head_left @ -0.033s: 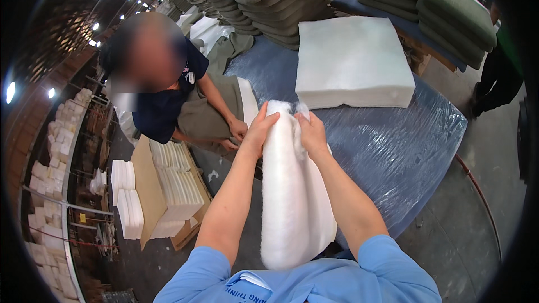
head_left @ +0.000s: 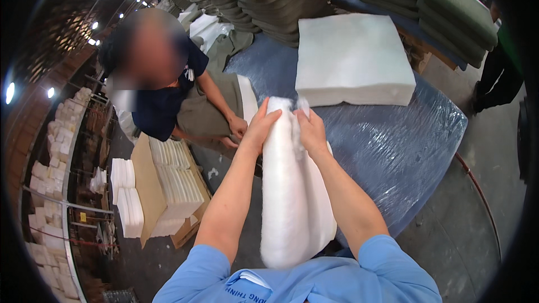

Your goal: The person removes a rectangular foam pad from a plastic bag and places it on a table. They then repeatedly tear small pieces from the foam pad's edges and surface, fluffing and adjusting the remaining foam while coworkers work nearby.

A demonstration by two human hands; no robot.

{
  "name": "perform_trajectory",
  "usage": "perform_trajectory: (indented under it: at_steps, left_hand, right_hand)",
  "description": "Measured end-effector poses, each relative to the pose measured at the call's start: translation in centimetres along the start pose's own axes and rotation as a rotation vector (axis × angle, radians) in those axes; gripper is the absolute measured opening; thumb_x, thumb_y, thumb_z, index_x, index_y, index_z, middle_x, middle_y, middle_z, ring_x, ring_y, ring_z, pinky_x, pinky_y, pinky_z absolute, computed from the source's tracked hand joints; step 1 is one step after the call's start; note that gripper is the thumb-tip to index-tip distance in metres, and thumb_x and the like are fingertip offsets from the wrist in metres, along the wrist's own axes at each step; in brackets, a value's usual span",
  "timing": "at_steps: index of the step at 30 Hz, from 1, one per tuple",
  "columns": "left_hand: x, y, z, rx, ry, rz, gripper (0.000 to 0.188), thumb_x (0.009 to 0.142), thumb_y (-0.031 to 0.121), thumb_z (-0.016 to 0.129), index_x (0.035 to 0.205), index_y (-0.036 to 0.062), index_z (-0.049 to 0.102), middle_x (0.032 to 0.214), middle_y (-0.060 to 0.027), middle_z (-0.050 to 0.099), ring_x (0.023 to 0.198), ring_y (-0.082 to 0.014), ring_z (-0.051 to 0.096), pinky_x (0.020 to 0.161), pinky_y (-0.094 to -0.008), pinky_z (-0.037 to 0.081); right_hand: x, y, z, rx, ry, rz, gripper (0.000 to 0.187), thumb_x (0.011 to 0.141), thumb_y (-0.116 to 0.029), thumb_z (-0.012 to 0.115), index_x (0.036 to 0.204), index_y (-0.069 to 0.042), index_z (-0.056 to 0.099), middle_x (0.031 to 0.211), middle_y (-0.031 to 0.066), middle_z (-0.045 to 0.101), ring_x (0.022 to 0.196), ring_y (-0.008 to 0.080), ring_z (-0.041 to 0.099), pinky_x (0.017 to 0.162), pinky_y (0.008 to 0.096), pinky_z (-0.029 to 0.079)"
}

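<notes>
A long piece of fluffy white wadding [head_left: 283, 202] hangs folded in front of me, its lower end close to my shirt. My left hand [head_left: 261, 129] is closed on the left side of its upper end, thumb on top. On the other side, my right hand [head_left: 311, 132] pinches the upper right edge, where a loose tuft [head_left: 302, 104] sticks up past the fingers. Just beyond my hands, a thick white stack of padding sheets [head_left: 353, 59] lies on a table wrapped in shiny blue-grey plastic [head_left: 387, 151].
At left, a co-worker [head_left: 163, 106] in dark blue handles a grey-green cover [head_left: 210, 109] with a white lining. White foam pads [head_left: 177, 185] stand beside a cardboard sheet [head_left: 147, 191]. Tall piles of grey-green pieces [head_left: 275, 0] rise behind. A hose [head_left: 480, 196] runs along the floor at right.
Both hands keep their hold on the wadding. The loose tuft by my right hand has shifted slightly upward.
</notes>
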State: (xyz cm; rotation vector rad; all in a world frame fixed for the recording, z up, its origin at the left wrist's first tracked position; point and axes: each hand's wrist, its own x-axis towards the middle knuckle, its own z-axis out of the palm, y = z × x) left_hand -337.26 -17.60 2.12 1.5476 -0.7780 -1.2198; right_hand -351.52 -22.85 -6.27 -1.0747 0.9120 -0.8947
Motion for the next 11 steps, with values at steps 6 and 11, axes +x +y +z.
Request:
perform_trajectory:
  at_steps: [6, 11]
  left_hand:
    - [0.9, -0.6, -0.8, 0.468, 0.148, 0.137, 0.089, 0.09, 0.029, 0.073, 0.162, 0.0013, 0.029, 0.158, -0.022, 0.046, 0.14, -0.0289, 0.051, 0.111, -0.0347, 0.044]
    - [1.5, 0.6, 0.2, 0.412, 0.11, 0.074, 0.091, 0.089, 0.031, 0.074, 0.162, 0.001, 0.029, 0.16, -0.0226, 0.043, 0.144, -0.0302, 0.047, 0.117, -0.0349, 0.038]
  right_hand:
    - [-4.1, -0.5, 1.4, -0.347, -0.027, -0.082, 0.041, 0.101, -0.039, 0.062, 0.105, 0.002, 0.067, 0.103, 0.0241, 0.073, 0.097, 0.0343, 0.071, 0.087, 0.0415, 0.052]
    - [-2.3, 1.6, -0.6, -0.439, 0.08, -0.12, 0.035, 0.099, -0.033, 0.065, 0.104, 0.002, 0.067, 0.1, 0.0254, 0.072, 0.095, 0.0364, 0.072, 0.084, 0.0471, 0.053]
